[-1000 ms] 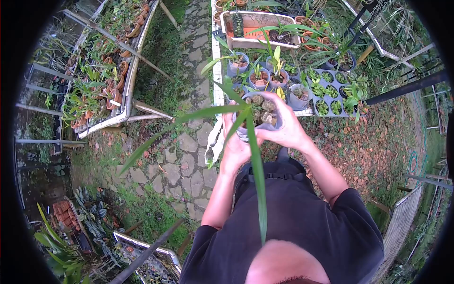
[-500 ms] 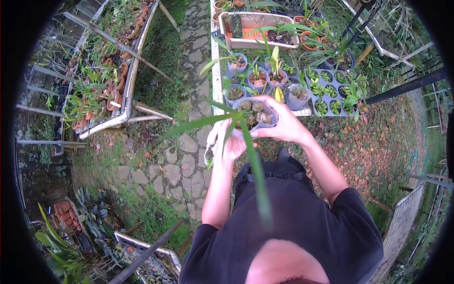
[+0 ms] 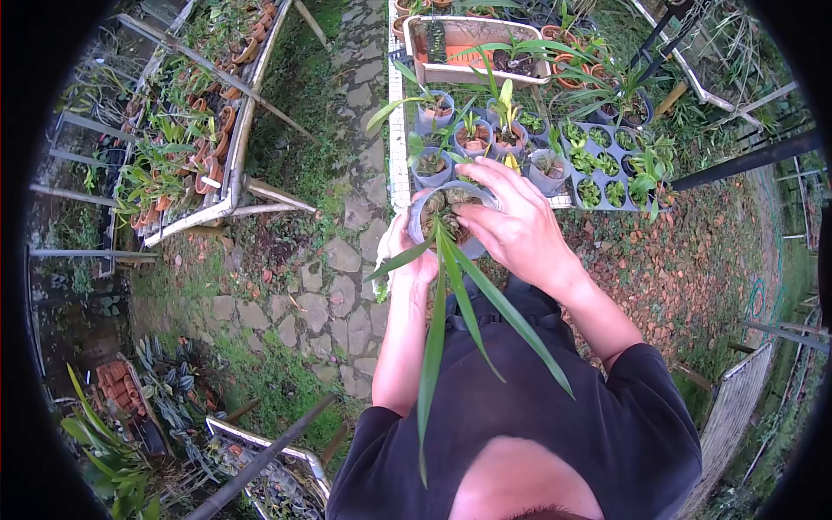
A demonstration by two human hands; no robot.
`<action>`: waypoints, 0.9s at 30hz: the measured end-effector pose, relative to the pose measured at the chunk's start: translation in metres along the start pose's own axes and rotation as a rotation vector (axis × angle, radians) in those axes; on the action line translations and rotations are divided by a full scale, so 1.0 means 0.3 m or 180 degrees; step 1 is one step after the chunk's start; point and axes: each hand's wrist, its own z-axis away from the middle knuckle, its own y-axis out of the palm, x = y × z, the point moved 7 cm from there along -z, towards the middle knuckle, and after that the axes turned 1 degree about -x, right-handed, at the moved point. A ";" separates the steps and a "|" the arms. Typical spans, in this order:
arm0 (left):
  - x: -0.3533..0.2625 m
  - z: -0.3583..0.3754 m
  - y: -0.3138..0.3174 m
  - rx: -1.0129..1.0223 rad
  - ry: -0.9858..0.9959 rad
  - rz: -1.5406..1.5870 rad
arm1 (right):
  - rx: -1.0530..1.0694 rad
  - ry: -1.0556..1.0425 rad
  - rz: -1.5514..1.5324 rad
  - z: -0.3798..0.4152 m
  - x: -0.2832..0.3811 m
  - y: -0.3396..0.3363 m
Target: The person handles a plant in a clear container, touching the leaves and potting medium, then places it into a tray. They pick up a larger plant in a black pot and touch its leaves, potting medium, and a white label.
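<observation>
My left hand (image 3: 414, 247) is wrapped round the left side of a translucent plastic pot (image 3: 472, 247). A potted plant (image 3: 446, 260) with long, narrow green leaves leans out over the near rim, its leaves hanging toward my body. Brownish chunks of potting medium (image 3: 465, 197) fill the pot around the plant's base. Over the pot's right side is my right hand (image 3: 516, 221), fingers stretched out and apart; its thumb reaches inside to the chunks while the forefinger extends across the far rim. A whitish strip (image 3: 384, 247) shows beside my left hand.
Similar clear pots with plants (image 3: 472, 137) stand on the bench just beyond, beside a grey cell tray (image 3: 608, 165) of seedlings. Farther back sits a cream rectangular planter (image 3: 481, 76). Another bench of clay pots (image 3: 212, 165) lies left, past a stone path (image 3: 344, 260).
The plant has turned, its leaves swinging from the left to hang toward my body. My right hand has moved from the pot's outer side to over its top, thumb inside.
</observation>
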 end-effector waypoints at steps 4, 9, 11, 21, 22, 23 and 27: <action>-0.020 -0.007 0.032 0.0513 0.0256 -0.0194 | 0.0181 0.0544 -0.0370 0.004 -0.002 0.012; -0.035 0.000 0.079 0.0928 0.0429 -0.0342 | 0.0172 0.1087 -0.1174 0.010 -0.021 0.019; -0.048 0.008 0.092 0.0992 0.0627 -0.0433 | 0.0142 0.1204 -0.1334 0.024 -0.039 0.030; -0.148 0.028 0.148 0.1111 0.1535 -0.1198 | -0.0465 0.1601 -0.2527 0.073 -0.122 0.139; -0.153 0.029 0.156 0.1145 0.1571 -0.1252 | -0.0532 0.1572 -0.2577 0.070 -0.121 0.139; -0.157 0.028 0.161 0.1149 0.1610 -0.1256 | -0.0538 0.1561 -0.2498 0.064 -0.115 0.132; -0.172 0.031 0.169 0.1083 0.1763 -0.1307 | -0.0748 0.1278 -0.2127 0.038 -0.089 0.102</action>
